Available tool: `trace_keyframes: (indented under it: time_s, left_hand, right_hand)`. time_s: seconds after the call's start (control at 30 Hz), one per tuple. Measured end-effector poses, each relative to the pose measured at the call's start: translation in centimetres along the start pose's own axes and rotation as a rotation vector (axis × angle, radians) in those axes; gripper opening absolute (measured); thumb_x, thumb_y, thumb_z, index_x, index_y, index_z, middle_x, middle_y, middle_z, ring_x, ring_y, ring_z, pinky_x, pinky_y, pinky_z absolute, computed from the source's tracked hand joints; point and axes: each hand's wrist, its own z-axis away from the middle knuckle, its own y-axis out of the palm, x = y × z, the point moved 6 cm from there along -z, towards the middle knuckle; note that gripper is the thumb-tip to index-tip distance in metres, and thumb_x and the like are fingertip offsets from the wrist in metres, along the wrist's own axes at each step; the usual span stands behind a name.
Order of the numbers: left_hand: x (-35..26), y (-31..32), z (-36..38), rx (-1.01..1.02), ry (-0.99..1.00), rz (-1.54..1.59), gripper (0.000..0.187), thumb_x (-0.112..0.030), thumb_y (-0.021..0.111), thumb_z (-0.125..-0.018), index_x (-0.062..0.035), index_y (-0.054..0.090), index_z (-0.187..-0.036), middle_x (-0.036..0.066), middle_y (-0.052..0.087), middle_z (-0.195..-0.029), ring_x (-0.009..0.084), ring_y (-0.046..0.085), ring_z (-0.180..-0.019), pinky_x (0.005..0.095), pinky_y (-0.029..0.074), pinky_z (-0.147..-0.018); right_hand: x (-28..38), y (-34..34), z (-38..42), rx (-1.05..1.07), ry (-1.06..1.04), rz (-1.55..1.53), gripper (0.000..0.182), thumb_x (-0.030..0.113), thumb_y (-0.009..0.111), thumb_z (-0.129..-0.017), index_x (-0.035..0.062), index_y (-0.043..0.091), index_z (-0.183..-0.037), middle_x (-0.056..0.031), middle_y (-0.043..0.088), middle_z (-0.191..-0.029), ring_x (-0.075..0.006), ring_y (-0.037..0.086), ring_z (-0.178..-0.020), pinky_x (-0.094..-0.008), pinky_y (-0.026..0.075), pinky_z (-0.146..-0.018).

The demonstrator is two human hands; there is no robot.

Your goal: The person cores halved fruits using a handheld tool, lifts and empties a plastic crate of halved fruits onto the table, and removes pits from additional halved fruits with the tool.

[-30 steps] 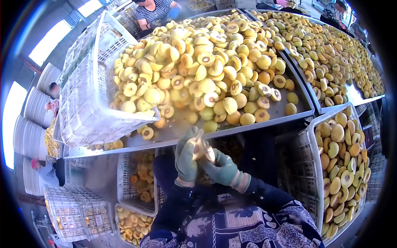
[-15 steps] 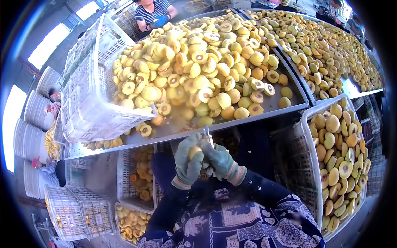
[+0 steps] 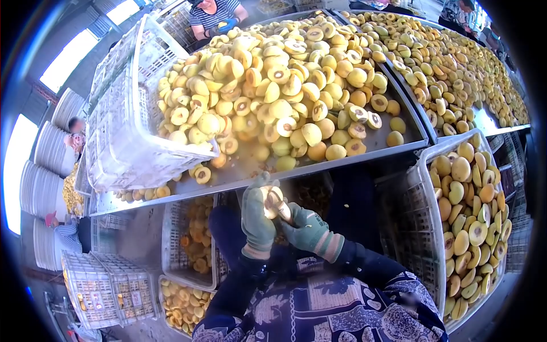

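My left hand (image 3: 258, 222), in a grey-green glove, is wrapped round a yellow peach (image 3: 268, 202) that is opened, its cut faces and brown centre showing. Close beside it, my right hand (image 3: 307, 229), gloved alike, is closed with its fingertips at the fruit. It grips a small metal pitting tool, now mostly hidden against the peach. Both hands are over my lap, just below the edge of a metal table (image 3: 250, 181). A large heap of peach halves (image 3: 279, 108) covers much of that table.
A white plastic crate (image 3: 122, 125) lies tipped on the table's left. Another crate (image 3: 427, 228), full of halves, stands at my right. Several crates with fruit, such as one (image 3: 171, 239), stand low at left. A person in stripes (image 3: 213, 17) works across the table.
The peach has gone from mostly covered by my fingers to showing its cut faces. My right hand has turned and lowered slightly, and its metal tool no longer points upward.
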Motion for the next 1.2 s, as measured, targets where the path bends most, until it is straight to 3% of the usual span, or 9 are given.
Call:
trace_keyframes:
  time_s: [0.1,0.2,0.5,0.6,0.7,1.0,1.07,1.13,1.2]
  left_hand:
    - [0.4,-0.8,0.1,-0.003,0.063,-0.113,0.037,-0.022,0.043,-0.098,0.0013,0.052,-0.125,0.013,0.055,-0.125,0.0237,0.061,-0.100,0.0336,0.052,-0.085]
    - [0.5,-1.1,0.0,-0.023,0.162,-0.189,0.042,-0.029,0.038,-0.101,0.0027,0.053,-0.124,0.014,0.060,-0.115,0.0268,0.062,-0.102,0.0357,0.055,-0.081]
    - [0.8,-2.1,-0.4,0.106,0.222,-0.347,0.038,-0.022,0.041,-0.100,0.0073,0.055,-0.119,0.016,0.060,-0.116,0.0272,0.063,-0.101,0.0393,0.053,-0.091]
    - [1.6,-2.3,-0.3,-0.039,0.050,-0.090,0.036,-0.022,0.042,-0.099,0.0074,0.056,-0.115,0.016,0.061,-0.114,0.0271,0.063,-0.098,0.0392,0.053,-0.090]
    - [1.4,-2.7,-0.5,0.052,0.150,-0.361,0.036,-0.024,0.043,-0.099,0.0065,0.057,-0.114,0.016,0.061,-0.113,0.0267,0.064,-0.097,0.0398,0.053,-0.090]
    - [1.1,-2.5,-0.2,-0.035,0.244,-0.361,0.030,-0.015,0.047,-0.096,0.0020,0.059,-0.118,0.013,0.061,-0.117,0.0232,0.065,-0.095,0.0317,0.054,-0.084]
    - [1.1,-2.5,-0.3,0.043,0.201,-0.437,0.031,-0.017,0.048,-0.096,0.0027,0.060,-0.116,0.013,0.061,-0.116,0.0227,0.065,-0.094,0.0313,0.054,-0.084]
    - [1.4,-2.8,-0.3,0.075,0.047,-0.366,0.031,-0.018,0.048,-0.096,0.0036,0.061,-0.114,0.013,0.062,-0.115,0.0222,0.065,-0.093,0.0309,0.054,-0.083]
    - [2.0,-2.7,-0.3,0.069,-0.211,-0.147,0.031,-0.018,0.048,-0.096,0.0047,0.062,-0.112,0.013,0.063,-0.113,0.0215,0.065,-0.093,0.0303,0.053,-0.083]
  right_hand:
    - [0.9,-0.2,0.1,0.023,-0.012,0.111,0.019,0.013,0.065,-0.088,0.0035,0.058,-0.102,-0.0082,0.065,-0.082,-0.0137,0.063,-0.074,-0.0289,0.051,-0.068]
    - [-0.5,0.3,0.0,0.117,0.110,0.133,0.035,0.028,0.062,-0.087,0.0069,0.056,-0.115,-0.0184,0.066,-0.096,-0.0347,0.065,-0.089,-0.0406,0.050,-0.078]
    - [-0.6,0.0,-0.4,0.324,0.240,0.203,0.042,0.031,0.061,-0.088,0.0071,0.055,-0.122,-0.0193,0.066,-0.105,-0.0348,0.064,-0.097,-0.0396,0.049,-0.085]
    - [-1.7,0.9,-0.3,0.288,0.199,-0.051,0.040,0.033,0.063,-0.086,0.0064,0.058,-0.117,-0.0193,0.066,-0.101,-0.0344,0.064,-0.095,-0.0391,0.049,-0.083]
    - [-1.4,0.0,-0.5,0.322,0.221,0.254,0.036,0.031,0.065,-0.086,0.0053,0.061,-0.110,-0.0184,0.067,-0.096,-0.0334,0.065,-0.091,-0.0385,0.050,-0.080]
    - [-0.4,0.3,0.1,0.327,0.305,0.109,0.032,0.033,0.063,-0.088,0.0052,0.063,-0.104,-0.0146,0.068,-0.093,-0.0299,0.066,-0.087,-0.0355,0.050,-0.076]
    - [-1.0,0.4,0.7,0.367,0.622,-0.288,0.031,0.032,0.061,-0.089,0.0055,0.063,-0.105,-0.0141,0.069,-0.094,-0.0284,0.066,-0.088,-0.0350,0.050,-0.077]
    - [-0.6,0.1,0.8,0.435,0.665,-0.214,0.030,0.032,0.060,-0.090,0.0064,0.063,-0.106,-0.0127,0.068,-0.093,-0.0253,0.066,-0.086,-0.0333,0.050,-0.076]
    - [0.6,-0.9,0.1,0.512,0.416,0.327,0.030,0.032,0.058,-0.090,0.0077,0.063,-0.106,-0.0103,0.068,-0.089,-0.0206,0.066,-0.081,-0.0304,0.050,-0.073]
